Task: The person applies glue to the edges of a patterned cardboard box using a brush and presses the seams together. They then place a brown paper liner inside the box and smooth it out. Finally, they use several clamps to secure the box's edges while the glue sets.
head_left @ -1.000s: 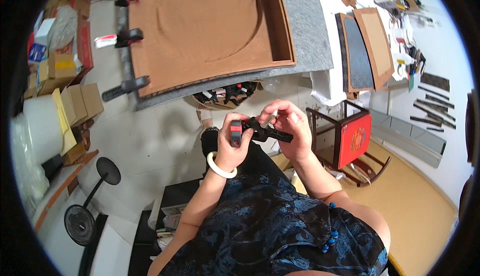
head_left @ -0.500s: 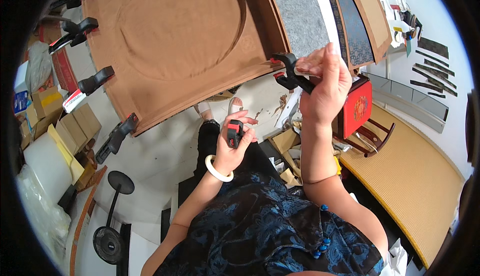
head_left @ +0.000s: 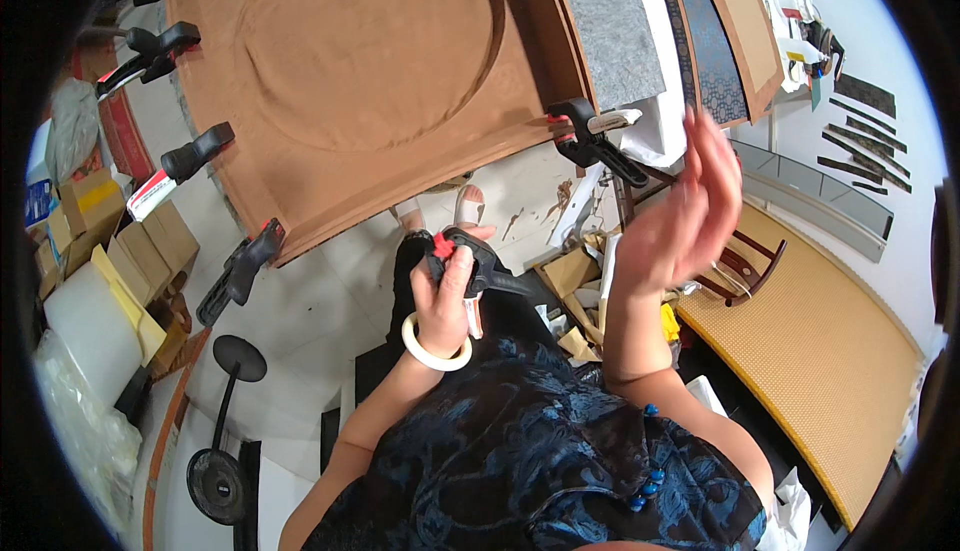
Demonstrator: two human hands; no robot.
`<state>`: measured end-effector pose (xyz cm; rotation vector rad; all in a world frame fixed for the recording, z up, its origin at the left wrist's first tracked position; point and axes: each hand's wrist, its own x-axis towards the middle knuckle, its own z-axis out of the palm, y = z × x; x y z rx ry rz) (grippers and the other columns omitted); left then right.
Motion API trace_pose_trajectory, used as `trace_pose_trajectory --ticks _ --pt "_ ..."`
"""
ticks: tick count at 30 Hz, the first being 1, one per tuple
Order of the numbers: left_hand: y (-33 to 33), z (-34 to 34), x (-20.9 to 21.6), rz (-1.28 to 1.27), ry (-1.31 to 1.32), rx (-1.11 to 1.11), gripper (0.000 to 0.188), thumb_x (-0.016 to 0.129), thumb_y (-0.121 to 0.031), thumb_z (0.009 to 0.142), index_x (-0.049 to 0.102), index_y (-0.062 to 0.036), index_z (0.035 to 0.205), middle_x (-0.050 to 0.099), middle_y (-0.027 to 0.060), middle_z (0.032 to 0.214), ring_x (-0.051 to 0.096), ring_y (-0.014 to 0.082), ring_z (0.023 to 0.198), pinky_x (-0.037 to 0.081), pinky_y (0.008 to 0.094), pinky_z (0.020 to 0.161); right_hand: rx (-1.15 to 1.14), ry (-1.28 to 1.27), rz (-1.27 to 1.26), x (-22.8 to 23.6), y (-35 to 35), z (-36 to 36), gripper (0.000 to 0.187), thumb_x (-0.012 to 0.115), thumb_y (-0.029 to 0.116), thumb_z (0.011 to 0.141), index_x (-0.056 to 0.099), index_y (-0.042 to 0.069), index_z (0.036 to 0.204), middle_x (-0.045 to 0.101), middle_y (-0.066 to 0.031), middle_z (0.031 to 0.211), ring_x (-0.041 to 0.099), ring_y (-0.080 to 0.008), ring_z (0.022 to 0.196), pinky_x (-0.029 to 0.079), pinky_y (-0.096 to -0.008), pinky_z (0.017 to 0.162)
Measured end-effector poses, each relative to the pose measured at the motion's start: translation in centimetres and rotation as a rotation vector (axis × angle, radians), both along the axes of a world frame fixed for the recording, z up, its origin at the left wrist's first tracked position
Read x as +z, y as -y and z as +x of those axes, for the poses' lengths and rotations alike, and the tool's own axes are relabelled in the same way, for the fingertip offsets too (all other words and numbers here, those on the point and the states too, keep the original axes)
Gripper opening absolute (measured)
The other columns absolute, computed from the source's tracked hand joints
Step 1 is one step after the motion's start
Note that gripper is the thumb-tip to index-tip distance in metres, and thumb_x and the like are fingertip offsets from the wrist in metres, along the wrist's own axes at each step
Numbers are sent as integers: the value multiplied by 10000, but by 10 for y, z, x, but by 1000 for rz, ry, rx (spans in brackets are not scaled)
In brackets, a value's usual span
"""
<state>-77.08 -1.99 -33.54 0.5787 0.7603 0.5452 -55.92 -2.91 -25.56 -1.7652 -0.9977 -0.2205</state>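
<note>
In front of my body my left hand point(head_left: 437, 313) is closed around a black bar clamp point(head_left: 490, 273) with red pads; a cream bangle circles that wrist. My right hand point(head_left: 672, 221) is raised to the right with its fingers stretched out, slightly blurred and holding nothing. Nearest to it, but apart from it, another black clamp point(head_left: 600, 154) grips the near right corner of a large brown cloth-covered panel point(head_left: 330, 166). The panel bears a big raised ring and has an upright side along its right edge.
Several more clamps, one of them a black clamp point(head_left: 240, 269), line the panel's left edge. Cardboard boxes point(head_left: 150, 251) are piled at the left. On the right stand a grey felt surface point(head_left: 605, 31), patterned boards point(head_left: 715, 46) and a yellow woven bench top point(head_left: 800, 351).
My right hand has come away from the corner clamp, moving right. The clamp in my left hand has turned, so more of its body shows.
</note>
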Motion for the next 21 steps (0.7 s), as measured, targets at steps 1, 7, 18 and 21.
trace_pose_trajectory --ticks 1,7,18,21 --pt "-2 -5 10 -173 25 -11 407 509 -325 1074 636 29 1231 629 77 1018 602 145 823 500 280 756 98 44 38 -5 25 -8 450 481 315 1067 539 -53 1320 600 -229 1273 584 -329 1216 476 -469 1053" --pt "5 11 34 -571 402 150 676 589 -328 1044 236 -171 1598 621 83 1175 634 239 1101 520 418 969 627 -387 137 -26 52 -84 995 618 748 871 365 -21 1450 549 -257 1310 581 -405 1213 433 -577 1097" --pt "30 11 10 -610 601 114 460 513 -392 1059 487 -116 1425 561 50 1393 514 166 1305 365 358 1142 707 -701 191 -7 29 -83 574 572 499 987 632 -61 1096 668 -211 1012 675 -350 891 567 -501 843" --pt "17 18 28 -633 536 187 455 536 -417 1060 506 -90 1375 583 74 1368 544 217 1258 403 417 1108 558 -850 295 16 -3 -76 609 355 529 1093 590 40 815 629 -114 794 623 -261 704 558 -444 714"
